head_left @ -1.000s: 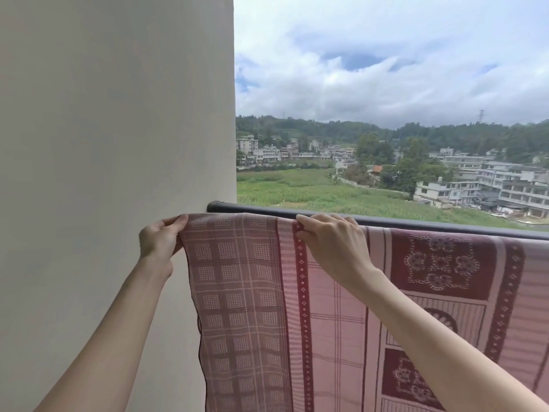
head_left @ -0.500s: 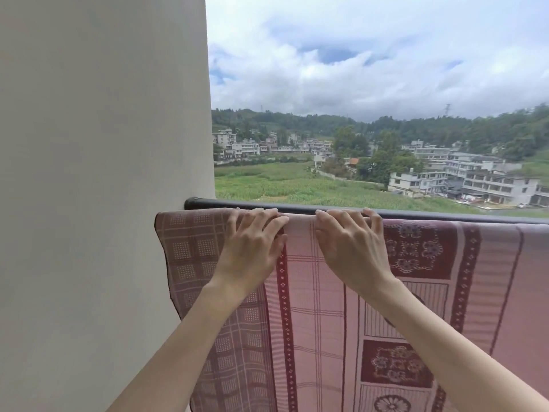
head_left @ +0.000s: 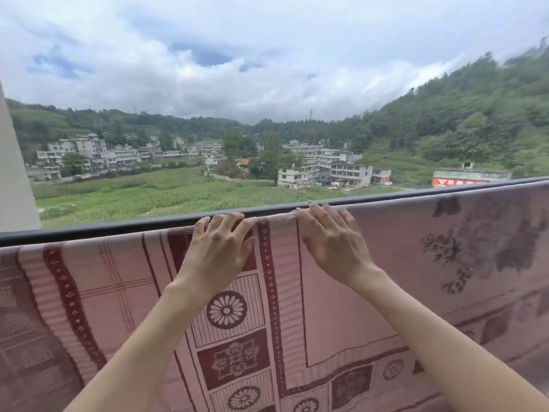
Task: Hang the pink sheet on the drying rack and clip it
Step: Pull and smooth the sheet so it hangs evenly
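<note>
A pink woven sheet with dark red borders, checks and flower medallions [head_left: 341, 307] hangs draped over a dark, round metal rail [head_left: 89, 228] that runs across the whole width of the view, rising slightly toward the right. The sheet covers the rail from about its middle to the right end; along the left stretch the bare rail shows just above the cloth's top edge. The right part of the sheet looks blurred.

The left hand [head_left: 218, 251] lies palm-down on the sheet near the middle of the rail, fingers spread and bent, their tips pressing the cloth at its top fold. The right hand [head_left: 334, 240] rests just beside it, apart from it, also flat with fingers spread over the fold; neither hand is pinching the fabric. Both forearms are bare.

At the far left stands a strip of pale plastered wall [head_left: 15, 173]. Beyond the rail lie green fields [head_left: 148, 191], white multi-storey houses [head_left: 326, 168], wooded hills and a cloudy sky.
</note>
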Demonstrator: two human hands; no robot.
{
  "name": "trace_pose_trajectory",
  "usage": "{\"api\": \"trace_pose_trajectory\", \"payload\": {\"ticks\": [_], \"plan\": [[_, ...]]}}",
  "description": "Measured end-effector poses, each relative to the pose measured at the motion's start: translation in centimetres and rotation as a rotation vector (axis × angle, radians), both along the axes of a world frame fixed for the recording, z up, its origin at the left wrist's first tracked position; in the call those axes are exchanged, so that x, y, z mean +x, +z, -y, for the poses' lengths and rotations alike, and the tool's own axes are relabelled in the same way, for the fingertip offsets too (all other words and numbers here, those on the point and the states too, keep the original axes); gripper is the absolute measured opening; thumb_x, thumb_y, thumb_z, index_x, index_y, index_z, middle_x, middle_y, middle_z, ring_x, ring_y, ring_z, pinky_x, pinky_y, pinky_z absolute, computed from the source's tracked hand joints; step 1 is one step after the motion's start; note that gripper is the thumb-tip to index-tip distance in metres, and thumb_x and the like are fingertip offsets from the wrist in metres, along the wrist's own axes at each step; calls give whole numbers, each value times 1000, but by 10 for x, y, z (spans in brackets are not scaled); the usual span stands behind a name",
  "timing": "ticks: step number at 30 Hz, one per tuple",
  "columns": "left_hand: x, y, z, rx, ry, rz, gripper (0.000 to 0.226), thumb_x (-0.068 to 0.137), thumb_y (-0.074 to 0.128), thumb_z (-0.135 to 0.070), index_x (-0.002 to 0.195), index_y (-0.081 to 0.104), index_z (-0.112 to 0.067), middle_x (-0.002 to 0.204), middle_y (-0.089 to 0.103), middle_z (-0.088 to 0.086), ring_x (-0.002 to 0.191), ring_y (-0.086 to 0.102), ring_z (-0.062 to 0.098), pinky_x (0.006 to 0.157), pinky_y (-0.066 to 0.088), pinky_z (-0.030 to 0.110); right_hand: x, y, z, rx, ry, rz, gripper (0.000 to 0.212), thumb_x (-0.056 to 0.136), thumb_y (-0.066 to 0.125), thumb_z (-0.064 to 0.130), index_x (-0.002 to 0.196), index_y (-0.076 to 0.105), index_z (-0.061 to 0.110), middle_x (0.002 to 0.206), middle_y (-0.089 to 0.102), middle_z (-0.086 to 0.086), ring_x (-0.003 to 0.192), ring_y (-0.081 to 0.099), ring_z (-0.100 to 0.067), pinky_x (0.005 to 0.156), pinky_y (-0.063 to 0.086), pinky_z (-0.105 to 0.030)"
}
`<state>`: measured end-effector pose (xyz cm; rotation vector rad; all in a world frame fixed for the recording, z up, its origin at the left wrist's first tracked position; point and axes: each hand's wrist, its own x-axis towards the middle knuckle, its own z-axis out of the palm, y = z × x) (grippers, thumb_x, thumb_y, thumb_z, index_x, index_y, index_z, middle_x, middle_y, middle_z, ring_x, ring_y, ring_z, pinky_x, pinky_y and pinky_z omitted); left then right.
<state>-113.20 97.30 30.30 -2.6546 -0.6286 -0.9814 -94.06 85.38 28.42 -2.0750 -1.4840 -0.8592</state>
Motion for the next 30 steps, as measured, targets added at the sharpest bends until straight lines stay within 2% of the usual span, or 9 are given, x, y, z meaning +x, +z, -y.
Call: {"api": "trace_pose_trajectory", "payload": {"ticks": [7,15,21,26,30], "plan": [[132,7,86,54,-180,17,44,93,45,-33,135,43,-21,143,42,6,130,39,24,111,22,49,114,-3,106,-58,-145,-41,59,94,40,42,147,18,27,156,18,0,144,14,-15,117,5,-44],[317,-4,201,47,-325,151,48,90,53,-30,136,44,-18,143,43,11,136,33,30,112,17,54,279,3,259,-38,-345,-55,65,92,35,53,148,13,29,156,17,-2,144,15,-17,116,-1,-43],[450,-16,286,31,-481,152,50,91,53,-29,139,41,-21,148,36,11,142,19,30,114,8,54,372,-8,359,-1,-491,-124,64,92,38,51,147,15,29,156,18,-2,144,15,-16,116,0,-42],[553,-53,359,12,-611,137,48,87,58,-24,135,47,-20,144,42,11,141,20,33,112,15,56,453,-34,429,16,-625,-183,65,92,36,53,147,13,29,157,17,-1,144,14,-16,116,0,-42],[647,-70,400,18,-656,125,49,86,59,-23,134,47,-20,145,39,13,141,16,36,112,12,58,537,-44,476,-8,-687,-219,64,92,36,52,147,12,29,157,16,-2,144,13,-17,118,4,-44]]}}
